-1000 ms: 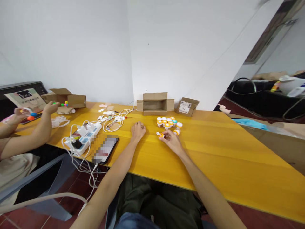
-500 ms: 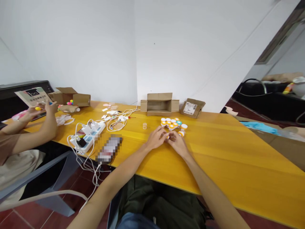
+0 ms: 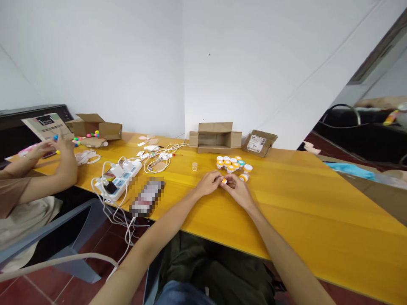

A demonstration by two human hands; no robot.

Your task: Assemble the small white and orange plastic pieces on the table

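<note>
My left hand (image 3: pixel 208 184) and my right hand (image 3: pixel 238 189) meet above the table, fingers closed around one small jar with an orange-and-white lid (image 3: pixel 224 181). Most of that jar is hidden by the fingers. Just beyond them stands a cluster of similar small jars (image 3: pixel 230 168), mostly with orange-and-white lids. One among these has a teal-and-white lid (image 3: pixel 241 163). Close to my right fingertips, another orange-lidded jar (image 3: pixel 243 177) appears tilted. A small clear cup without a lid (image 3: pixel 194 166) is left of the cluster.
An open cardboard box (image 3: pixel 215 148) and a second carton (image 3: pixel 260 143) stand against the wall. To the left lie a phone (image 3: pixel 148 197), a power strip (image 3: pixel 122 182) and tangled white cables (image 3: pixel 159 163). At far left, a co-worker's hands (image 3: pixel 63 146) handle small colourful pieces.
My hands stay together on the jar, and more of its orange-and-white lid shows. The view has shifted slightly. At far left, the co-worker's hands have moved a little.
</note>
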